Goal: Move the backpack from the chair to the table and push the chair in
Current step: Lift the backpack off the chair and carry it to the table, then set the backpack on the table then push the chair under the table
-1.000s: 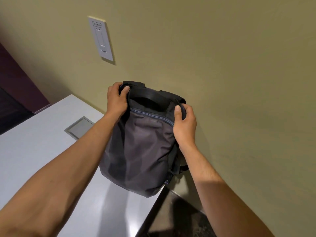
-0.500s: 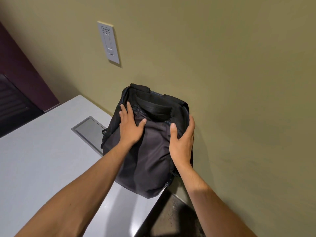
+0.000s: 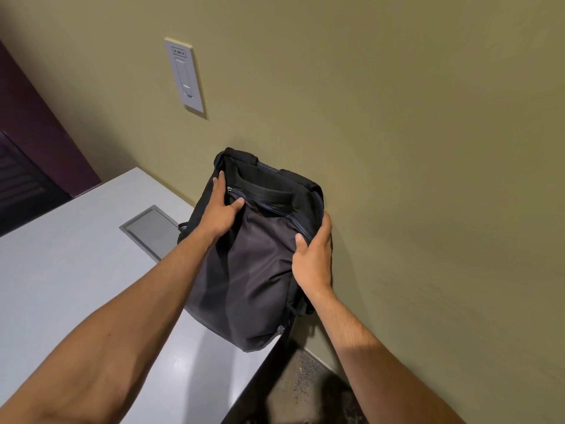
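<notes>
Backpack [image 3: 253, 264] now down on table [image 3: 61, 270] corner vs wall, left hand [image 3: 218, 214] shifted from top grip to flat on front, right hand [image 3: 313, 261] cupping side w/ fingers apart, so chair's next.

1 view only: head cam, wide-angle, worn on the person's head. Looks forward and steeply down, both forearms entering from the bottom edge. Close range: backpack [image 3: 253, 258] fills the centre, on the bench [image 3: 76, 270] corner against the wall [image 3: 428, 148]. Frame is rolled, so the wall switch [image 3: 184, 75] leans. Floor [image 3: 305, 390] shows bottom centre. No 2nd view, no overlap.
</notes>
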Demonstrator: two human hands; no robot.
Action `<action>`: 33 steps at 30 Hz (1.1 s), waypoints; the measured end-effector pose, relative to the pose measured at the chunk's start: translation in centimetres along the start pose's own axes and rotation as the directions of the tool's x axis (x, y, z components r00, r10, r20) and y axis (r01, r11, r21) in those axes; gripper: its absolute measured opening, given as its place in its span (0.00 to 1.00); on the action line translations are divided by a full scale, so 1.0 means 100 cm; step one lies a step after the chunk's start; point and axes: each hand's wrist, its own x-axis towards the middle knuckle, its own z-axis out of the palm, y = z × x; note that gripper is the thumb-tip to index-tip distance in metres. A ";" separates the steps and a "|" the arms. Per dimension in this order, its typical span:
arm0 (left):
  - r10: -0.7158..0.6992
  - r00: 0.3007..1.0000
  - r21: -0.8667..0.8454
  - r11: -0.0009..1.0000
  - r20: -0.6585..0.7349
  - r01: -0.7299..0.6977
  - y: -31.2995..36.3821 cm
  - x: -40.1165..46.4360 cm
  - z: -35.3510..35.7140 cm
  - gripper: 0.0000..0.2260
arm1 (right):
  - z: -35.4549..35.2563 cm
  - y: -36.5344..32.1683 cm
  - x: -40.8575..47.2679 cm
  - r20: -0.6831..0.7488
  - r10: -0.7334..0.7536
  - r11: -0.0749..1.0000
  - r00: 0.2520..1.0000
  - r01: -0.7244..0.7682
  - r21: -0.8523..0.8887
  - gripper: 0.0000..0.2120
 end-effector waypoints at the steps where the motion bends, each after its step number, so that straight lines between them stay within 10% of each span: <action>1: 0.011 0.999 -0.009 1.000 -0.036 -0.012 -0.003 -0.006 0.001 0.34 | 0.001 0.000 -0.003 -0.036 -0.026 0.999 0.999 0.025 -0.035 0.35; 12: -0.048 0.959 0.182 0.978 -0.279 0.102 -0.071 -0.110 -0.003 0.28 | 0.017 0.019 -0.064 0.080 -0.416 0.811 0.906 0.410 -0.418 0.40; 33: -0.369 0.625 0.068 0.825 -0.688 0.562 -0.149 -0.338 -0.047 0.29 | 0.100 0.015 -0.152 0.797 -0.456 0.682 0.395 0.731 0.027 0.32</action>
